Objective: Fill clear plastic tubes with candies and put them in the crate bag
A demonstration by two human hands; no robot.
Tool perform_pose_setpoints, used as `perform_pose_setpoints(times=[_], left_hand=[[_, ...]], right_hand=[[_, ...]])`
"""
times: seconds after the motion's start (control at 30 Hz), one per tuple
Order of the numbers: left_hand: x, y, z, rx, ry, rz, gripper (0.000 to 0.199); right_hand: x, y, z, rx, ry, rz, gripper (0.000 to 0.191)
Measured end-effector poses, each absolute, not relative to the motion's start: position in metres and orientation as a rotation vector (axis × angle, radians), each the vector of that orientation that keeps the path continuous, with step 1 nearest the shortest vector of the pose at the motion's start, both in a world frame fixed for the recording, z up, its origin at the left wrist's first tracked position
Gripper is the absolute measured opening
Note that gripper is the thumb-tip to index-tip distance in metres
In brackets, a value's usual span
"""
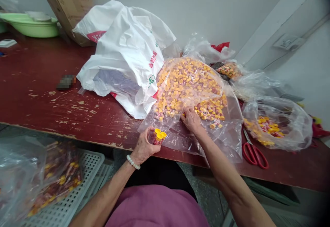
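Near the table's front edge, my left hand (pixel 146 147) is closed around several small clear tubes (pixel 159 136) with yellow caps and reddish contents. My right hand (pixel 191 120) reaches to the mouth of a large clear plastic bag (pixel 190 82) lying on the table. That bag is full of many yellow-capped tubes of the same look. The right fingertips are partly hidden by the film and the tubes, so what they touch is unclear. Just left of the bag, a crumpled white sack (pixel 126 48) with red and green print stands against it.
Red-handled scissors (pixel 254 155) lie right of the bag, beside an open clear bag (pixel 296 127) with more tubes. A cardboard box (pixel 69 10) and a green basin (pixel 38 29) stand at the back left. A white crate (pixel 94 158) holding bagged tubes sits below the table, left.
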State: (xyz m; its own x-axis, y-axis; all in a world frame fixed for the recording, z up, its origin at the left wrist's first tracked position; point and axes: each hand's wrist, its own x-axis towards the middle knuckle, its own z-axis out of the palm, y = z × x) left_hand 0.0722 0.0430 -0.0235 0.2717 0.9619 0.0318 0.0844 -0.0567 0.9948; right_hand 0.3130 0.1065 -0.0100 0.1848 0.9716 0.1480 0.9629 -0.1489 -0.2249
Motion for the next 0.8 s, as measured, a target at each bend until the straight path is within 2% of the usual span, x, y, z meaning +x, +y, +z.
perform_pose_setpoints(times=[0.3, 0.37, 0.53, 0.6, 0.73, 0.8], left_hand=[[0.079, 0.040, -0.014, 1.671, 1.032, 0.928, 0.035], [0.080, 0.041, -0.013, 1.691, 1.025, 0.907, 0.035], [0.086, 0.039, -0.009, 1.842, 1.022, 0.826, 0.039], [0.088, 0.037, -0.007, 1.901, 1.027, 0.827, 0.040], [0.088, 0.034, -0.007, 1.903, 0.979, 0.873, 0.037], [0.087, 0.034, -0.009, 1.870, 0.992, 0.885, 0.034]], right_hand=[[0.309, 0.087, 0.000, -2.213, -1.884, 0.102, 0.031], [0.301, 0.066, 0.012, -2.075, -1.881, 0.159, 0.030], [0.257, 0.019, 0.050, -1.374, -1.916, 0.556, 0.020], [0.244, 0.013, 0.058, -1.300, -1.970, 0.600, 0.018], [0.242, 0.015, 0.060, -1.333, -1.934, 0.652, 0.030], [0.246, 0.016, 0.058, -1.351, -1.871, 0.607, 0.025]])
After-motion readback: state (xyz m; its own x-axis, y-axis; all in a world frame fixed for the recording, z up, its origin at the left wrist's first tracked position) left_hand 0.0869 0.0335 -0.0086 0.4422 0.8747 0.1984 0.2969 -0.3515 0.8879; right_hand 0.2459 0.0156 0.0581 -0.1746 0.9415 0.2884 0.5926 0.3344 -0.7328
